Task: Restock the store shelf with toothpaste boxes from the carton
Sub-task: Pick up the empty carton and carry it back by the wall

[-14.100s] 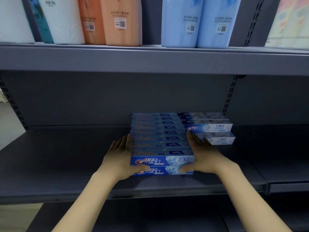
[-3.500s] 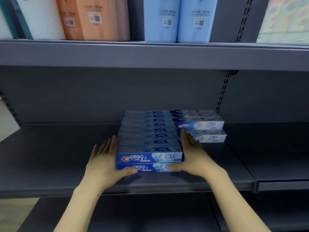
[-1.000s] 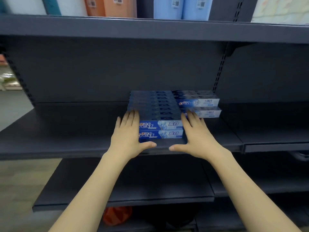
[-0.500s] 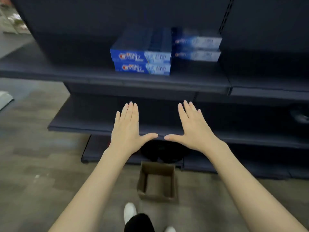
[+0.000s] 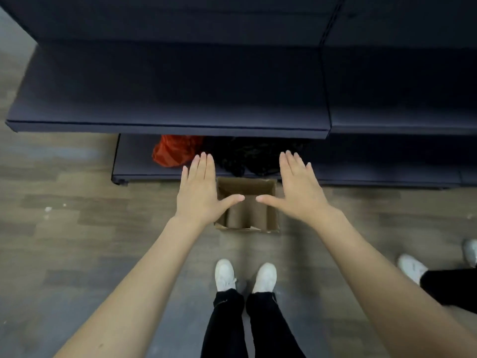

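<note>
Above the open carton (image 5: 246,208) on the floor (image 5: 77,228), your left hand (image 5: 198,195) and right hand (image 5: 300,193) hover flat, fingers spread, gripping nothing; no toothpaste boxes visible inside.

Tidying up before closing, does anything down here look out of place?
Yes: a crumpled red bag and a dark bundle sit on the bottom shelf, behind the carton on the floor. They look like clutter, not stock.

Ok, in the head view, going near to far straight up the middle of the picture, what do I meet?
White shoes → open carton on the floor, left hand and right hand spread at either side → black bag on the bottom shelf → dark shelf above.
</note>
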A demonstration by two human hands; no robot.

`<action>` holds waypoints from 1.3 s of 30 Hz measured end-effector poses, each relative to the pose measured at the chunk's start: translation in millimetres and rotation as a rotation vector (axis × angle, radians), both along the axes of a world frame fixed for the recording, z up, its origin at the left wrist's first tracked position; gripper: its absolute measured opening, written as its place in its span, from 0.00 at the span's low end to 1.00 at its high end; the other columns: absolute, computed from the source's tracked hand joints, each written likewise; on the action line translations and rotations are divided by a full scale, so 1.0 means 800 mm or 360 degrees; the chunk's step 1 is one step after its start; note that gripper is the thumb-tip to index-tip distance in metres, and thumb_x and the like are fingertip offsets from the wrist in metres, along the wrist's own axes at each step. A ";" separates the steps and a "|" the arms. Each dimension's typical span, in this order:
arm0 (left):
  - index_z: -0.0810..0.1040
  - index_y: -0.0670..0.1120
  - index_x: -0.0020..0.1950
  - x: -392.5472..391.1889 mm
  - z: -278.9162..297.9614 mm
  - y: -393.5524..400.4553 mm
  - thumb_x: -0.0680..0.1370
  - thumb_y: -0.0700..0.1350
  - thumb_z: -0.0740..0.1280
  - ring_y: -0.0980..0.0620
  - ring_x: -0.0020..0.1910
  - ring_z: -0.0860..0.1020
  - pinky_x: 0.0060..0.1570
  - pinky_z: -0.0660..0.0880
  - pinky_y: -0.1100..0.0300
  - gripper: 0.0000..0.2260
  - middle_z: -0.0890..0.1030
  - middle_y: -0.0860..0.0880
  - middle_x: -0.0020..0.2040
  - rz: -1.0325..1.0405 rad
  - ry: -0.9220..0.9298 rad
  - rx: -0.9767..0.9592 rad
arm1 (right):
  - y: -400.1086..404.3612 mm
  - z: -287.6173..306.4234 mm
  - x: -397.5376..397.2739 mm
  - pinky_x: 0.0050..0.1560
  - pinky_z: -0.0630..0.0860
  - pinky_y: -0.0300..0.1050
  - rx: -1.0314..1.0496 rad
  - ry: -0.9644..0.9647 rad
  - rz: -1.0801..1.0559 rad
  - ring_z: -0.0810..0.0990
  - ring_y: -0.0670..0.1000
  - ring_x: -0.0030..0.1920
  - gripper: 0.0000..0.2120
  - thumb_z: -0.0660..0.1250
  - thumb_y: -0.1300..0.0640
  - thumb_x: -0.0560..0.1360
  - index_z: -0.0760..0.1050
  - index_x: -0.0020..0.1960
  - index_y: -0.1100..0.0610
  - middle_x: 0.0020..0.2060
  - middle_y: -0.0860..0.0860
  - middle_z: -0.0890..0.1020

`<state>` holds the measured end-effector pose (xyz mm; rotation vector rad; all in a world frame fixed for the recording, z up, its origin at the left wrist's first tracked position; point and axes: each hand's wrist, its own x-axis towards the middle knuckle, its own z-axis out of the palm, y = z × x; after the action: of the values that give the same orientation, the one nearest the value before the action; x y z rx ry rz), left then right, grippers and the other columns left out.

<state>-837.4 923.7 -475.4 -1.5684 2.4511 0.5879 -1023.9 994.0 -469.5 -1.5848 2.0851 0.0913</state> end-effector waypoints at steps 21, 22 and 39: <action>0.42 0.39 0.77 0.027 -0.452 -0.034 0.75 0.70 0.41 0.48 0.77 0.42 0.75 0.40 0.52 0.43 0.45 0.43 0.78 0.0205 -0.0720 0.0354 | 0.031 -0.449 -0.061 0.75 0.40 0.52 0.0812 0.0377 -0.0368 0.38 0.55 0.77 0.51 0.52 0.28 0.72 0.36 0.77 0.63 0.77 0.57 0.42; 0.42 0.39 0.77 0.023 -0.462 -0.039 0.75 0.70 0.42 0.48 0.77 0.42 0.75 0.40 0.52 0.44 0.45 0.43 0.78 0.0237 -0.0702 0.0374 | 0.029 -0.458 -0.063 0.75 0.40 0.52 0.0805 0.0364 -0.0390 0.39 0.55 0.77 0.52 0.52 0.27 0.72 0.35 0.77 0.63 0.77 0.57 0.42; 0.57 0.36 0.74 -0.009 -0.536 -0.033 0.76 0.39 0.62 0.44 0.76 0.54 0.74 0.51 0.50 0.28 0.58 0.40 0.75 0.0569 -0.0295 0.0332 | -0.016 -0.531 -0.002 0.75 0.39 0.51 0.0767 -0.0023 -0.0825 0.40 0.56 0.77 0.32 0.49 0.59 0.79 0.36 0.77 0.64 0.77 0.58 0.43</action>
<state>-844.4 897.1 -904.2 -1.8881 1.9220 0.6907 -1025.5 980.8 -894.6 -0.7420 2.1816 0.3637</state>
